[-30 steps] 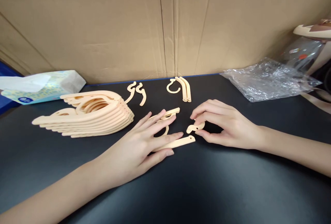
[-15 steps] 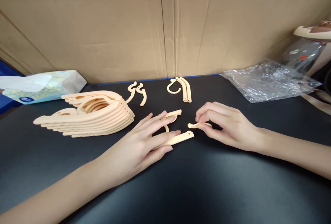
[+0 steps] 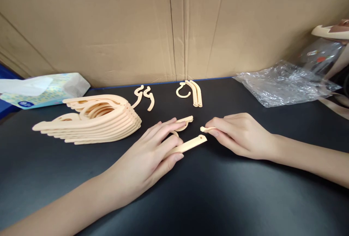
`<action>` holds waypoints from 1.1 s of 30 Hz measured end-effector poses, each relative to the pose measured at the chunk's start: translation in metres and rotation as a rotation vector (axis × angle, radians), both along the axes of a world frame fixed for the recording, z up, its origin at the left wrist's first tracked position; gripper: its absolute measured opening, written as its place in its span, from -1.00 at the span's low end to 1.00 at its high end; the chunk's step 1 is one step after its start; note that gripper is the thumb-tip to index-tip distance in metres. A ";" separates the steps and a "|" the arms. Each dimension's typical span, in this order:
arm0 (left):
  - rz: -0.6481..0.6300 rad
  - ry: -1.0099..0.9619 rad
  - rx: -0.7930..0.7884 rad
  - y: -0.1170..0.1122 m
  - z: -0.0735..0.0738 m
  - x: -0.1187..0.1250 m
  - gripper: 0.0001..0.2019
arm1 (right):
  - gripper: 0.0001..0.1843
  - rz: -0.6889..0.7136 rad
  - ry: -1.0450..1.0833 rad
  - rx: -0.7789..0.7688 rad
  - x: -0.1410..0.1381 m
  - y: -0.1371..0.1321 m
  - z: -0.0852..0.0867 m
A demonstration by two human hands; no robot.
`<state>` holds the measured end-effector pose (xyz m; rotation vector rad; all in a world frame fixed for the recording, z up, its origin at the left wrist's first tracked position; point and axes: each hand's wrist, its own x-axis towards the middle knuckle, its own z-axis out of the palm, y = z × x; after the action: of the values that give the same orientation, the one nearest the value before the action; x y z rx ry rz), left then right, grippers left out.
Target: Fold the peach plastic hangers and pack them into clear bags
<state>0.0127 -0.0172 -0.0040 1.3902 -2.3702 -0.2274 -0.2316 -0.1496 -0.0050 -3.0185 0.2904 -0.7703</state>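
My left hand [image 3: 152, 154] lies over a cream plastic folding hanger [image 3: 191, 144] on the table. Its thumb and index finger pinch the nearer arm, whose end with a hole points right; the other fingers rest on the farther part and cover some of the hook. To the right, my right hand [image 3: 240, 134] is closed around a small cream hanger piece [image 3: 205, 129], and only that piece's tip shows. A narrow gap separates this tip from the hanger arm's end.
A stack of cream folded hangers [image 3: 95, 123] sits left. Behind lie two small curved pieces [image 3: 149, 99], a hook [image 3: 182, 91] and two hanger arms [image 3: 196, 94]. A tissue pack [image 3: 51, 90] is at the far left, a clear plastic bag [image 3: 283, 85] far right, cardboard [image 3: 122, 28] at the back.
My right fingers have curled further around the small piece, so less of it shows. My left index finger has drawn back along the near arm, exposing more of it.
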 end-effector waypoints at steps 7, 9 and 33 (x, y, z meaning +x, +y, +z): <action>0.007 0.019 -0.055 0.001 0.000 -0.002 -0.84 | -0.72 0.055 0.017 -0.069 0.000 0.002 0.001; 0.020 0.011 -0.045 0.002 0.000 -0.003 -0.84 | -0.74 0.076 0.007 -0.069 -0.001 0.001 0.001; -0.051 -0.043 -0.061 0.000 0.001 -0.002 -0.86 | -0.69 0.153 -0.025 -0.313 -0.003 0.001 0.001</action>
<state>0.0109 -0.0169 -0.0032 1.3214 -2.4285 -0.1392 -0.2348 -0.1488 -0.0039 -3.2632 -0.0706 -0.9163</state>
